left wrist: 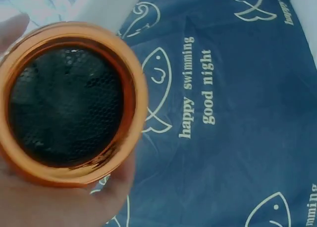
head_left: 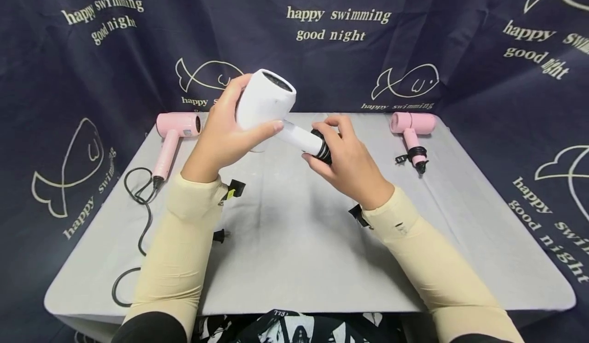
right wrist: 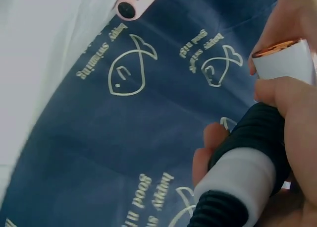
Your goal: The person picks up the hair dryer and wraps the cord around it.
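A white hair dryer point(head_left: 266, 103) is held in the air above the table, tilted, its dark mesh end facing up. My left hand point(head_left: 225, 128) grips its body, thumb lying across the side near the handle. At the lower end of the handle, my right hand point(head_left: 342, 154) holds the black cord point(head_left: 323, 147) wrapped around it. In the left wrist view the dryer's copper-coloured rim point(left wrist: 136, 103) surrounds a dark mesh. The right wrist view shows the black coils point(right wrist: 252, 130) and the white handle end point(right wrist: 242, 172) between the right hand's fingers.
A pink hair dryer point(head_left: 172, 133) lies at the table's back left, its loose black cord point(head_left: 148, 220) trailing forward and a plug point(head_left: 221, 235) beside my left sleeve. Another pink hair dryer point(head_left: 414, 128), cord wound on its handle, lies back right. A dark curtain point(head_left: 340, 72) hangs behind the grey-white table point(head_left: 294, 261).
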`<action>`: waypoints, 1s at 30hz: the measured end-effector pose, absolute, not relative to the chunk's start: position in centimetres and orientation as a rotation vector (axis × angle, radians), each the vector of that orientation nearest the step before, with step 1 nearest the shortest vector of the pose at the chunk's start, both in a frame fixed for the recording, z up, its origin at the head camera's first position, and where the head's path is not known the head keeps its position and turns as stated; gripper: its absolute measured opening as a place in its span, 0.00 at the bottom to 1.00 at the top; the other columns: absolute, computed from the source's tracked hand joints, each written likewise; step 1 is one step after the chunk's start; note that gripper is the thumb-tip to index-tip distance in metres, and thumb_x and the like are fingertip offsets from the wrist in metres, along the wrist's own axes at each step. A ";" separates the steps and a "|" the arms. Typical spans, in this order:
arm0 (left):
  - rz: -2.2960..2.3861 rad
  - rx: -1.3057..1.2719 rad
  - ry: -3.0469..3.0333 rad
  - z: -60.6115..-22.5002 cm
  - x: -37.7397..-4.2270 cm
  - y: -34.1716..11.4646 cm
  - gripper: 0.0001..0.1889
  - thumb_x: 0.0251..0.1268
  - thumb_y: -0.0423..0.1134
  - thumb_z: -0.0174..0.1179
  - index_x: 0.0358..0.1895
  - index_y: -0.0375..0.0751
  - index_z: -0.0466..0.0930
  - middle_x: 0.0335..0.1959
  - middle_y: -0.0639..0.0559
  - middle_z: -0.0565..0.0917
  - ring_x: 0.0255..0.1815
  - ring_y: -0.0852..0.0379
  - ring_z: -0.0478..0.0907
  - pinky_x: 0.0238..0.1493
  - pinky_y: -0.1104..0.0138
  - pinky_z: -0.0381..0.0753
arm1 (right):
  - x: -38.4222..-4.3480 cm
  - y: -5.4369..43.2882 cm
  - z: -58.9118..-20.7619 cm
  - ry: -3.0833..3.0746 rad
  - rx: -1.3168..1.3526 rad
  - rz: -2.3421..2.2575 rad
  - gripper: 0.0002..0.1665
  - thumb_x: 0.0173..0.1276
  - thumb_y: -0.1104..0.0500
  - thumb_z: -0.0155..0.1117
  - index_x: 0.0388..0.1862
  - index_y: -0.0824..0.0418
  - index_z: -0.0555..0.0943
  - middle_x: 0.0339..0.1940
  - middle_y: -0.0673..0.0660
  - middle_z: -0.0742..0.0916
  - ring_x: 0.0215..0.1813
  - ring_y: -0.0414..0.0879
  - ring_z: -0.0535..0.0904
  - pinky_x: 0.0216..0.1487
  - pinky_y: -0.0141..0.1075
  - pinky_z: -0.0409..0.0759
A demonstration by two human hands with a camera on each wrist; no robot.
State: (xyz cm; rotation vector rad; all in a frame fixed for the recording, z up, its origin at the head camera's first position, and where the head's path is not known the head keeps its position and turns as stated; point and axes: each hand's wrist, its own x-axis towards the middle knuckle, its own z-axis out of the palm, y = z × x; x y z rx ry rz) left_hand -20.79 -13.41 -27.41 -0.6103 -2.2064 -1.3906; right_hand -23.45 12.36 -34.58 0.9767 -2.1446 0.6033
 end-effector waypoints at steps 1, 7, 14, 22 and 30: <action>-1.361 -0.623 -2.199 -27.6 -21.2 -13.5 0.41 0.54 0.38 0.77 0.72 0.43 0.70 0.60 0.48 0.82 0.52 0.55 0.80 0.52 0.61 0.78 | -23.8 12.5 -34.7 -2.160 0.968 0.604 0.32 0.66 0.52 0.75 0.62 0.67 0.77 0.58 0.67 0.75 0.42 0.54 0.81 0.41 0.46 0.85; -1.191 -0.658 -2.128 -28.4 -22.3 -14.1 0.34 0.57 0.41 0.75 0.67 0.41 0.75 0.64 0.53 0.80 0.66 0.58 0.75 0.66 0.59 0.72 | -26.8 14.0 -36.1 -2.345 0.737 0.743 0.33 0.68 0.47 0.74 0.61 0.67 0.78 0.59 0.67 0.76 0.53 0.58 0.80 0.54 0.52 0.83; -1.189 -0.648 -2.139 -28.3 -22.0 -14.1 0.24 0.60 0.42 0.72 0.59 0.44 0.81 0.57 0.54 0.82 0.60 0.61 0.78 0.61 0.56 0.75 | -30.9 17.0 -39.1 -2.601 0.335 0.884 0.36 0.70 0.44 0.69 0.61 0.74 0.79 0.55 0.72 0.79 0.58 0.63 0.75 0.62 0.56 0.75; -1.216 -0.665 -2.161 -28.2 -21.7 -14.1 0.19 0.61 0.41 0.70 0.56 0.47 0.84 0.57 0.58 0.81 0.60 0.64 0.77 0.61 0.58 0.75 | -33.7 21.4 -41.2 -2.641 0.026 0.858 0.30 0.71 0.44 0.68 0.43 0.75 0.83 0.41 0.74 0.83 0.53 0.67 0.75 0.57 0.58 0.74; -1.199 -0.704 -2.189 -28.3 -21.7 -14.0 0.17 0.62 0.41 0.69 0.54 0.46 0.84 0.58 0.58 0.81 0.61 0.67 0.75 0.64 0.58 0.75 | -34.5 25.0 -41.8 -2.794 -0.188 0.910 0.32 0.72 0.40 0.64 0.41 0.72 0.82 0.22 0.59 0.86 0.21 0.48 0.85 0.23 0.39 0.81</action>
